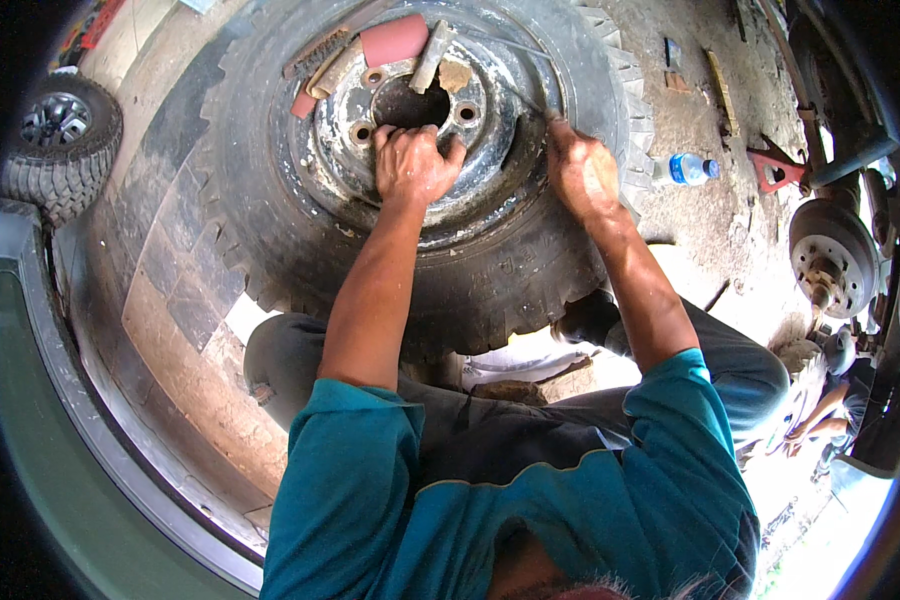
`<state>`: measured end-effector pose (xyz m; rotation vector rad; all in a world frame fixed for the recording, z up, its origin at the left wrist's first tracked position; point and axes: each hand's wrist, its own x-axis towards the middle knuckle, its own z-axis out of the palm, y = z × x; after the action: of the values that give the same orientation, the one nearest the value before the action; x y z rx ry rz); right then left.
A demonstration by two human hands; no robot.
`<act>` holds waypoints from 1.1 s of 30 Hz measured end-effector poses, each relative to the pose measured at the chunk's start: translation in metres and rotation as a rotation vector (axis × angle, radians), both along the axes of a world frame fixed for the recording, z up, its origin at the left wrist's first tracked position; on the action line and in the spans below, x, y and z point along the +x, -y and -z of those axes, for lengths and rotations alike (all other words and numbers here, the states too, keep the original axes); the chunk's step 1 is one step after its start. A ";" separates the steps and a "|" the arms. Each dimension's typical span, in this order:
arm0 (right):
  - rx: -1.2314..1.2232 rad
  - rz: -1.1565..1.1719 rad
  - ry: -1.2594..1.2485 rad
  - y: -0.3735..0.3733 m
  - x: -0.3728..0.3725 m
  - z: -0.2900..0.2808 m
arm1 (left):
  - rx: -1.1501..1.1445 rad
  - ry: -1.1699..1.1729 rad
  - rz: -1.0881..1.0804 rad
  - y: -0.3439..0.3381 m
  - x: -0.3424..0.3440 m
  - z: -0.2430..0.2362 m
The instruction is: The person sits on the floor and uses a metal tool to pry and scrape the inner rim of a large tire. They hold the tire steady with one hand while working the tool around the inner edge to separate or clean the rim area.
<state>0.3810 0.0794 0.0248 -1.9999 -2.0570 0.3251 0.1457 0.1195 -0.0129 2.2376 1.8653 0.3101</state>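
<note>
A large wheel lies flat before me, its black knobby tire (270, 190) around a worn metal rim (345, 165) with flaking paint. My left hand (415, 165) is closed over the near edge of the rim's center hole. To its right, my right hand (580, 165) is closed around a thin metal rod (523, 98) that slants up and left over the rim. On the rim's far side rest a pink sheet that looks like sandpaper (393, 40), a short grey bar (432, 57), a brush with dark bristles (318, 52) and a tan chunk (455, 76).
A plastic bottle (690, 169) lies right of the tire. Farther right are a red stand (775, 170) and a vehicle's exposed brake drum (832, 262). Another wheel (62, 140) is at left, beside a green vehicle panel (30, 420). Another person's arm (820, 415) shows at right.
</note>
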 end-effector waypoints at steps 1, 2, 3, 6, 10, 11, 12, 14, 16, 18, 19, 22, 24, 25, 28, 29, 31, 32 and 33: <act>-0.045 0.001 0.039 0.002 0.001 0.003 | 0.010 0.005 -0.003 0.001 0.000 0.001; -0.091 0.001 0.077 0.005 0.003 0.010 | 0.019 0.010 -0.005 0.002 0.000 0.003; -0.133 -0.003 0.115 0.005 0.002 0.011 | 0.032 0.014 -0.012 0.002 0.000 0.004; 0.077 0.004 -0.041 0.011 0.002 0.004 | 0.018 0.016 0.000 -0.001 -0.001 0.005; -0.068 -0.033 0.073 0.011 0.006 0.007 | 0.047 0.029 -0.010 0.002 -0.001 0.009; -0.024 -0.033 0.043 0.011 0.005 0.004 | 0.038 0.025 -0.007 0.001 -0.002 0.009; 0.018 -0.029 0.014 0.013 0.005 0.003 | 0.026 0.023 0.001 0.000 -0.001 0.007; -0.037 -0.028 0.063 0.013 0.008 0.010 | 0.002 0.018 0.005 0.001 0.000 0.005; -0.060 -0.035 0.089 0.013 0.010 0.015 | -0.018 0.008 -0.007 0.003 -0.001 0.003; -0.058 -0.039 0.099 0.013 0.012 0.017 | -0.036 0.000 -0.001 0.000 0.001 -0.002; -0.043 -0.038 0.080 0.014 0.012 0.017 | -0.046 -0.002 0.003 -0.001 0.002 -0.003; -0.051 -0.022 0.070 0.013 0.008 0.012 | 0.009 0.011 -0.011 0.002 0.000 0.002; -0.129 0.017 0.132 0.012 0.004 0.009 | -0.004 0.006 -0.007 -0.001 -0.001 0.005; -0.083 0.005 0.089 0.012 0.005 0.007 | -0.011 0.005 -0.003 -0.002 -0.001 0.005; -0.018 -0.028 0.037 0.014 0.009 0.009 | -0.021 0.011 0.006 0.000 0.000 0.002; -0.044 -0.038 0.073 0.013 0.010 0.014 | -0.015 0.007 0.007 0.000 0.000 0.003; -0.018 -0.041 0.074 0.011 0.009 0.014 | 0.002 0.000 0.005 -0.001 -0.001 0.005; 0.032 -0.033 0.040 0.012 0.008 0.012 | 0.011 0.000 0.006 -0.001 -0.001 0.006; 0.080 -0.024 0.004 0.014 0.007 0.010 | 0.018 -0.002 0.008 0.000 -0.001 0.006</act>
<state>0.3881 0.0656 0.0149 -1.9328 -2.0640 0.2397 0.1445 0.1198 -0.0194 2.2571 1.8614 0.3254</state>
